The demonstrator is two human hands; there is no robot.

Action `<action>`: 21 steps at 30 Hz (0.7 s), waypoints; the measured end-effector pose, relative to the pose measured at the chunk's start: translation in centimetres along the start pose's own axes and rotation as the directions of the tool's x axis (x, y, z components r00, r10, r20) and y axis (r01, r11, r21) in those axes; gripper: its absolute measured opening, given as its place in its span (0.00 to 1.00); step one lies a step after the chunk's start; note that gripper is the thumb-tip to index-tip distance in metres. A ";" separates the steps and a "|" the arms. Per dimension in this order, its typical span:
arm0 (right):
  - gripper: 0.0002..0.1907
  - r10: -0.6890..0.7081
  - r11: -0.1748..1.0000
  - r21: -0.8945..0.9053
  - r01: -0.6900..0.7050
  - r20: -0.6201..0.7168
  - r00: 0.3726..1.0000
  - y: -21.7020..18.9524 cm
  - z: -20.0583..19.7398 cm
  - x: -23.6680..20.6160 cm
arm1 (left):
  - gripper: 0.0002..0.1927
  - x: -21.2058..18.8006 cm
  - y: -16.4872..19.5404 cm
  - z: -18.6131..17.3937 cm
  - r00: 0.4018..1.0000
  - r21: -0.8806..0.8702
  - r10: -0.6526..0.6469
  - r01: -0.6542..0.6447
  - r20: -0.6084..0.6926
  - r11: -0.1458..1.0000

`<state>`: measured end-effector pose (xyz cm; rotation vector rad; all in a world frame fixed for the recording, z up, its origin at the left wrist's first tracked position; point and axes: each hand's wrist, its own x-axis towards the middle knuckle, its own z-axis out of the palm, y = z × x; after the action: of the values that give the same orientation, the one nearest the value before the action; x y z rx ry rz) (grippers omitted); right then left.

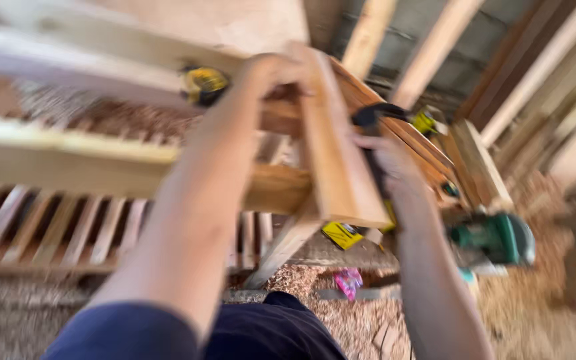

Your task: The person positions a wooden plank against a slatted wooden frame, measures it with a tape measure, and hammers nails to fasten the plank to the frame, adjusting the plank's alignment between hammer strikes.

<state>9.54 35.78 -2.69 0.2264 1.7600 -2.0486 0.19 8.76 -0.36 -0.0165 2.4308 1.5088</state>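
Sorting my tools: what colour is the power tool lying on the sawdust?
Green power tool, head view.

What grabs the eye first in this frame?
Two bare forearms reach up the centre: the left hand grips the top of a pale wooden plank, and the right hand holds a dark-handled tool against it. A green power tool lies lower right on sawdust.
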 end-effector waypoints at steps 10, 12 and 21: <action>0.14 -0.099 0.971 -0.236 0.048 -0.209 0.973 1.5 1.2 0.4 | 0.26 -0.7 -1.9 -1.3 0.947 0.027 0.211 -0.224 0.243 0.974; 0.15 -0.089 0.966 -0.256 0.035 -0.205 0.975 1.8 1.7 0.4 | 0.25 -1.1 -2.7 -1.7 0.968 0.099 0.237 -0.244 0.080 0.965; 0.15 -0.137 0.960 -0.274 0.062 -0.261 0.956 2.5 1.6 1.4 | 0.17 -4.0 -4.5 -3.5 0.991 0.053 0.136 -0.136 0.007 0.989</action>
<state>9.52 33.70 -5.21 0.3644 2.2349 -1.8954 3.93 3.06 -1.89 0.1655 2.5146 1.4963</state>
